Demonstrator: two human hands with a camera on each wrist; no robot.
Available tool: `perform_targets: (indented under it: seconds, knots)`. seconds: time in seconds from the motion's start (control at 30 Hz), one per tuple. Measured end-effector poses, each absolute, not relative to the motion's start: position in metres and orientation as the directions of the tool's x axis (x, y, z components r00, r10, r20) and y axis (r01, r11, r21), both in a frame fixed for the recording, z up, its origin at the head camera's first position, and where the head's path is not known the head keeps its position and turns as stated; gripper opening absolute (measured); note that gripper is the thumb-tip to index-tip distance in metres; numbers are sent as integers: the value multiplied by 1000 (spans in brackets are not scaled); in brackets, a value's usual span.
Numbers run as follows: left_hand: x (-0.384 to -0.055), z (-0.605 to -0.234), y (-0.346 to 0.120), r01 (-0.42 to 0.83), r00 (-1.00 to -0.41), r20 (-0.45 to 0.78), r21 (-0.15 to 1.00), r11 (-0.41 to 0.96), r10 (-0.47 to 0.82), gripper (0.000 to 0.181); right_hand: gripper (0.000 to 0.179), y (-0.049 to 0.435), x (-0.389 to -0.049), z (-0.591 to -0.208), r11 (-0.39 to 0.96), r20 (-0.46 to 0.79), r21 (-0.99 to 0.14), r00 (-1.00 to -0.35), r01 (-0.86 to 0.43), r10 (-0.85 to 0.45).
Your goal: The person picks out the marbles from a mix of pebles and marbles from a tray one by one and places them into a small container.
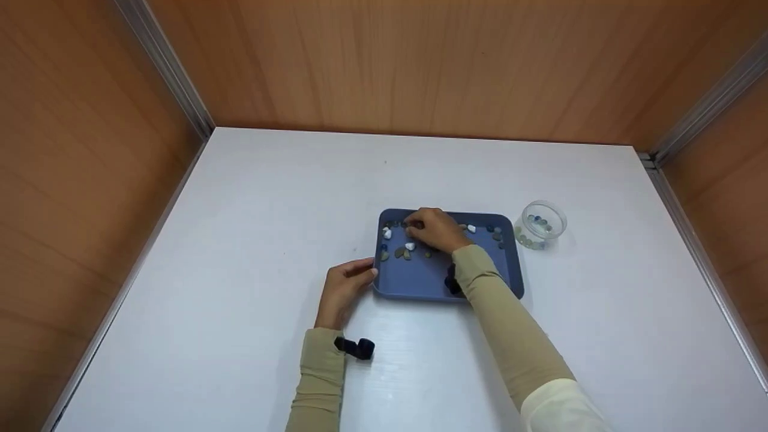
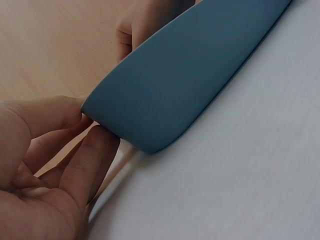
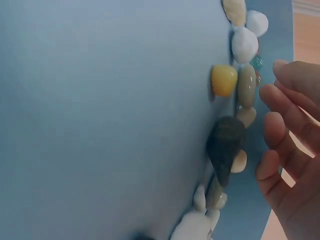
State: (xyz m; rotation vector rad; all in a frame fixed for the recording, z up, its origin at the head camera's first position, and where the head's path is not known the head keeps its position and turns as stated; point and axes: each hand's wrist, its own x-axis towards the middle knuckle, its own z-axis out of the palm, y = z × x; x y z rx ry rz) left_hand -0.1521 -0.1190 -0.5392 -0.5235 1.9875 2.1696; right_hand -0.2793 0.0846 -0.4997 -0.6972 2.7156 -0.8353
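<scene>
A blue rectangular tray (image 1: 420, 285) lies on the table, with small stones and glass marbles set mostly along its edges. My left hand (image 1: 346, 288) holds the tray's left side; in the left wrist view, fingers and thumb (image 2: 100, 145) meet at its rim. Over the tray's far side is my right hand (image 1: 441, 231). Its fingers (image 3: 275, 125) are loosely bent in the right wrist view, and nothing shows between them. Beside them lie a yellow stone (image 3: 224, 80), a dark stone (image 3: 227, 142), a white stone (image 3: 245, 45) and a teal marble (image 3: 256, 62).
A clear round container (image 1: 543, 225) holding several glass marbles stands just right of the tray. The white table (image 1: 240, 240) is bounded by wood-grain panels (image 1: 420, 66) at the back and both sides.
</scene>
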Motion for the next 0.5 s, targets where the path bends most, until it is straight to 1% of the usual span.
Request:
perform_targets:
  seconds: [0.13,0.33,0.5]
  knots:
    - [-152,-539,-119,-339,-928,-351,934,-109,-123,30,30,79,-278,-501,763,-61,-521,-875,-382,-480]
    - [-153,-540,-118,-341,-928,-352,934,-104,-122,31,32,74,-275,-504,796,-39,-437,-875,-420,-483]
    - [-153,-540,-118,-349,-925,-361,931,-110,-121,31,31,73,-273,-506,797,-18,-421,-875,-432,-484]
